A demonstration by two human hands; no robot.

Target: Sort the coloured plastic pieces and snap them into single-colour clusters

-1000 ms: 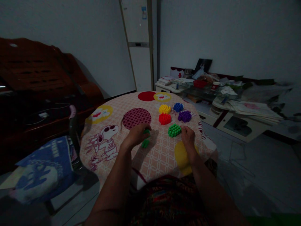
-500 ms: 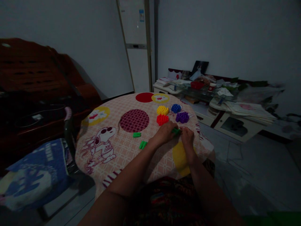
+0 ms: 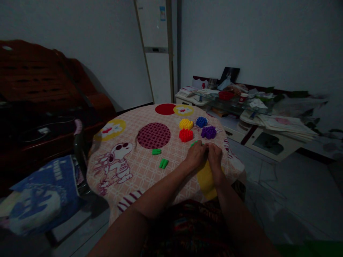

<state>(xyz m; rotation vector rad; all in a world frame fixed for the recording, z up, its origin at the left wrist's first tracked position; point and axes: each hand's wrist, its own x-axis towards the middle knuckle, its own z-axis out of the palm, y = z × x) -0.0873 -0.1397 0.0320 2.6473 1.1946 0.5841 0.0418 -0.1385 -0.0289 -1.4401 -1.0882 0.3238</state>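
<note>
My left hand (image 3: 197,155) is closed over the right part of the table, and a green plastic building block (image 3: 194,143) peeks out past its fingers, mostly covered. Right beside it, my right hand (image 3: 215,155) is closed too, its fingertips meeting the left ones; what they pinch is hidden. Just beyond the hands lie knobbly clusters of blocks: red (image 3: 185,135), yellow (image 3: 185,124), blue (image 3: 201,122) and purple (image 3: 208,132). Two loose green pieces, one upper (image 3: 156,151) and one lower (image 3: 163,164), rest to the left of my left forearm.
A patterned cloth covers the round table (image 3: 144,167). At left stand a wooden sofa (image 3: 34,78) and a chair with a blue bag (image 3: 50,192) on it. A low cabinet (image 3: 268,141) heaped with papers and other things runs along the wall at right.
My left hand has drawn back slightly and closer to my right hand. The green block between the hands now shows only beyond the left fingers. The view has shifted slightly.
</note>
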